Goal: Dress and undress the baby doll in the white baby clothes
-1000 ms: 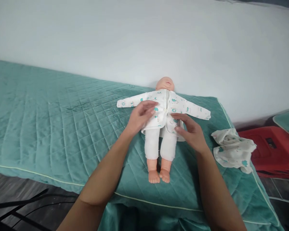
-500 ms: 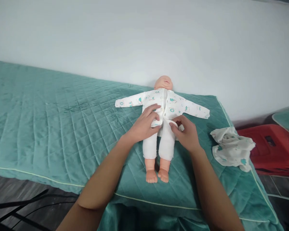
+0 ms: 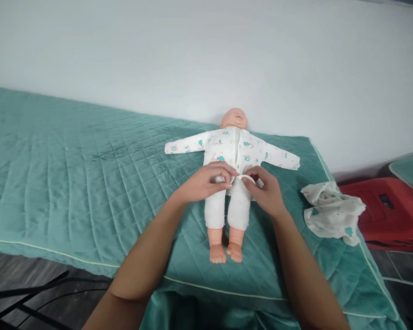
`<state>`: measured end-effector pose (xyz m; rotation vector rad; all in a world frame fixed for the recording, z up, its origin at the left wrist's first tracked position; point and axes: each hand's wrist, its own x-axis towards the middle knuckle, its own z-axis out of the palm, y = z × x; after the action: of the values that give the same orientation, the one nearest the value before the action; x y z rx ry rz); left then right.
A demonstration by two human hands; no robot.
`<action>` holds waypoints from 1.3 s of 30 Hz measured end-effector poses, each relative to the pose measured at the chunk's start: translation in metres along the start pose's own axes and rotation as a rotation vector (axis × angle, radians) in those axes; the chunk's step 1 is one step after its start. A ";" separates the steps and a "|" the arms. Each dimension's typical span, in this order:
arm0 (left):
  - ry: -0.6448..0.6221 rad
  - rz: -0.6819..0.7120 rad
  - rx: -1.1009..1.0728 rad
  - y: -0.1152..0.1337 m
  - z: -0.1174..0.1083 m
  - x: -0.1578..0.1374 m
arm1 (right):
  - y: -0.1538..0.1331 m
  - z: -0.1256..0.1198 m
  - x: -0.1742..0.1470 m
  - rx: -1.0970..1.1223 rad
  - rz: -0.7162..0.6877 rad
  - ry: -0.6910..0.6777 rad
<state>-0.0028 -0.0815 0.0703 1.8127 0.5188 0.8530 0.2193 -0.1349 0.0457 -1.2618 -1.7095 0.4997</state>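
Observation:
A baby doll (image 3: 234,118) lies on its back, feet toward me, arms spread. It wears a white printed baby shirt (image 3: 220,142) whose front edges lie side by side, slightly apart at the chest. White cloth covers its legs (image 3: 238,208) down to the ankles. My left hand (image 3: 206,182) pinches the lower front edge of the shirt at the doll's waist. My right hand (image 3: 265,188) pinches the opposite front edge, turned back so its plain inside shows. The fingertips of both hands are close together near the middle.
A green quilted cover (image 3: 89,183) spreads under the doll, against a pale wall (image 3: 158,55). Crumpled white printed clothing (image 3: 332,211) lies at the right edge, beside a red plastic stool (image 3: 388,211). Black metal bars (image 3: 30,293) show at the lower left.
My left hand has slid down from the shirt's buttons to its lower edge, and its fingers have closed in toward my right hand. My right hand has hardly moved.

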 end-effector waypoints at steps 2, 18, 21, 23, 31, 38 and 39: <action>-0.001 -0.004 -0.051 0.001 -0.001 -0.002 | 0.002 0.002 -0.001 0.052 0.032 0.036; 1.238 -0.226 -0.739 -0.050 -0.035 0.009 | 0.034 -0.035 0.016 0.559 0.277 1.055; 1.320 -0.164 -0.622 -0.047 -0.037 0.007 | 0.033 -0.038 0.015 0.487 0.276 1.058; 1.414 -0.099 -0.553 -0.045 -0.041 0.005 | 0.033 -0.043 0.014 0.435 0.243 1.090; 1.571 -0.114 -0.388 -0.047 -0.051 0.001 | 0.030 -0.050 0.013 0.516 0.194 1.084; 1.540 -0.009 -0.376 -0.041 -0.042 0.002 | 0.019 -0.024 0.012 0.310 0.141 0.948; 1.528 0.013 -0.368 -0.038 -0.040 0.003 | 0.017 -0.022 0.010 0.253 0.126 0.935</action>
<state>-0.0299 -0.0401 0.0448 0.5355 1.1491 2.1054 0.2468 -0.1235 0.0478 -1.1505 -0.7611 0.1331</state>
